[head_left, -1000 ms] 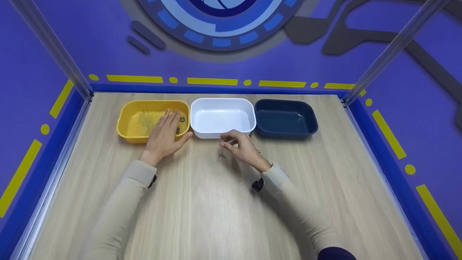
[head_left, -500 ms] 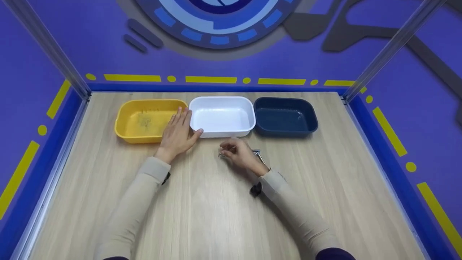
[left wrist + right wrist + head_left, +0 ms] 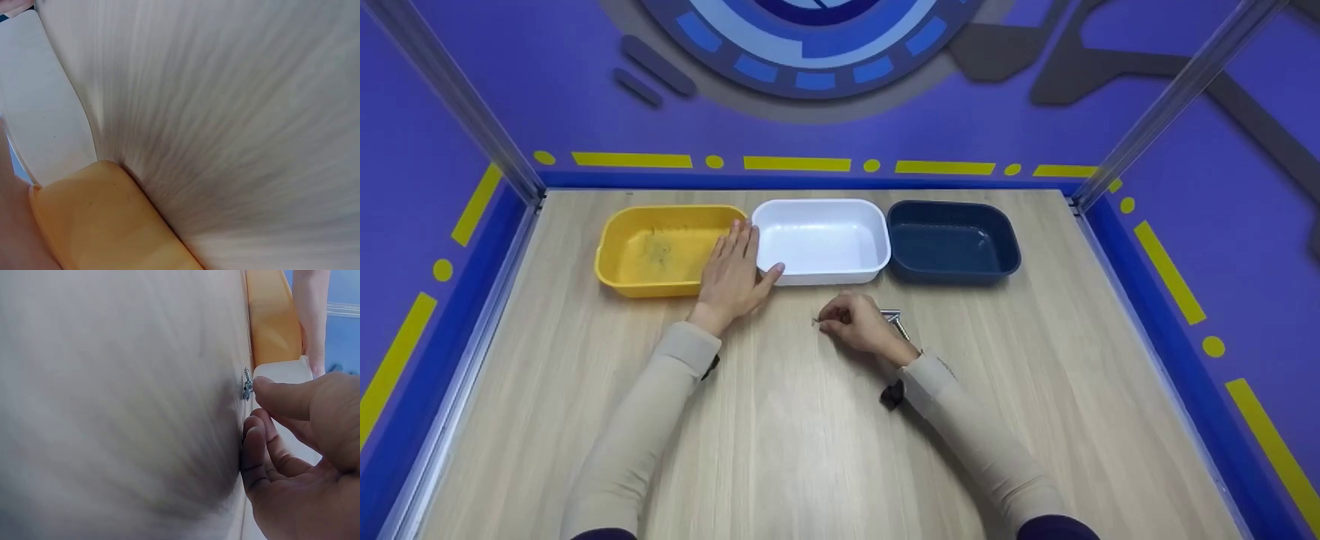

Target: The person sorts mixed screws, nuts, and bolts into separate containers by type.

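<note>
My left hand [image 3: 729, 279] lies flat with straight fingers across the meeting rims of the yellow box [image 3: 619, 277] and the white box [image 3: 821, 241], its thumb at the white box's front edge. In front of the white box, my right hand [image 3: 859, 322] is low over the table, fingers curled. Its thumb and fingertips are at a little cluster of silver screws [image 3: 247, 385] on the tabletop. The thumb tip meets one screw in the right wrist view. Partly behind this hand lie long shiny bolts [image 3: 901, 328].
A dark blue box [image 3: 952, 244] stands right of the white one, completing a row along the back of the wooden table [image 3: 780, 450]. Dark scuffs mark the yellow box's floor. Blue panels [image 3: 1147, 315] with metal edge posts enclose the table.
My left hand has shifted right from inside the yellow box onto the rims between the boxes. My right hand has come down to the screws, uncovering the long bolts behind it.
</note>
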{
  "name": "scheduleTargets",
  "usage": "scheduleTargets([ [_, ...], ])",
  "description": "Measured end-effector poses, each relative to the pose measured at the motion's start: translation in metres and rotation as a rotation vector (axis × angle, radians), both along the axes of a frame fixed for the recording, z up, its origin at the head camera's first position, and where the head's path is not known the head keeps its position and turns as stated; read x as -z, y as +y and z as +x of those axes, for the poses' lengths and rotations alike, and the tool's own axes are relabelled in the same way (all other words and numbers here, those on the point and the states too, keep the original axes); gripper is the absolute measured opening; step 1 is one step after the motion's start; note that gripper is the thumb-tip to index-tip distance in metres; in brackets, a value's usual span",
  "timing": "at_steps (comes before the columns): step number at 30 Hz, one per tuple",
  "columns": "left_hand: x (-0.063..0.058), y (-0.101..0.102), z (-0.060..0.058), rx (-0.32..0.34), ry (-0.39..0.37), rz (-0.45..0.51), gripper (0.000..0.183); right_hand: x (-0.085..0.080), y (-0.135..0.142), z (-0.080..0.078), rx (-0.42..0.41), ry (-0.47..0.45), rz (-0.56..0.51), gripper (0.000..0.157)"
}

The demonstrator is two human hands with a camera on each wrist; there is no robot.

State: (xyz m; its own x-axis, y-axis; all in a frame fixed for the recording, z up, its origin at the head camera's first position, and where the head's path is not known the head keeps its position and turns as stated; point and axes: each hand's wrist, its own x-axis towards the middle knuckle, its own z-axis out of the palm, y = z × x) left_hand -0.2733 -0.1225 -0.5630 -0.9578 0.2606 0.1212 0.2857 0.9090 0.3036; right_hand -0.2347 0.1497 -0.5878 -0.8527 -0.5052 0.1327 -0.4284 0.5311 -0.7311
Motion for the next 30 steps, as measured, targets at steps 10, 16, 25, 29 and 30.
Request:
scheduleTargets([
  [10, 0.002, 0.0, 0.0, -0.004, 0.009, -0.007, 0.092, 0.0, -0.001, 0.0, -0.012, -0.033, 0.017, 0.006],
  [16, -0.001, -0.004, -0.001, 0.013, -0.005, -0.012, 0.091, -0.001, -0.002, 0.0, -0.028, -0.026, 0.022, 0.006],
  [25, 0.0, -0.01, -0.004, 0.062, -0.019, -0.036, 0.086, -0.001, -0.002, 0.0, -0.034, -0.03, 0.031, 0.005],
  [29, 0.001, -0.012, -0.004, 0.072, -0.009, -0.04, 0.086, -0.001, -0.002, 0.0, -0.051, -0.033, 0.043, 0.004],
  [30, 0.002, -0.012, -0.004, 0.075, -0.008, -0.042, 0.086, -0.001, -0.002, 0.0, -0.055, -0.037, 0.049, 0.004],
])
